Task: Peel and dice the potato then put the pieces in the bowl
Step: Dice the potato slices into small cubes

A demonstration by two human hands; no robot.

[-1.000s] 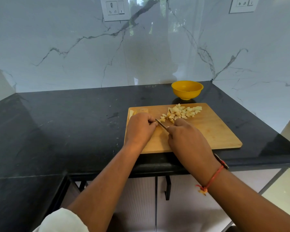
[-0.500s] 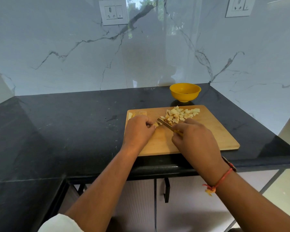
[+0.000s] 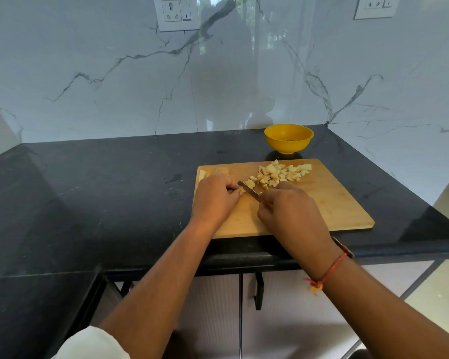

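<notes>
Both unmoved: left hand [image 3: 215,196] fingers [image 3: 231,189] pinch potato piece [image 3: 242,190]; right hand [image 3: 292,215] fingers [image 3: 268,197] grip knife [image 3: 248,188].

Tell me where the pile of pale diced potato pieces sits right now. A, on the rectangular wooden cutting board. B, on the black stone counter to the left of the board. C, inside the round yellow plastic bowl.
A: the pile of diced potato pieces lies on the wooden cutting board, near its far edge. The yellow bowl behind the board shows no pale pieces inside.
</notes>
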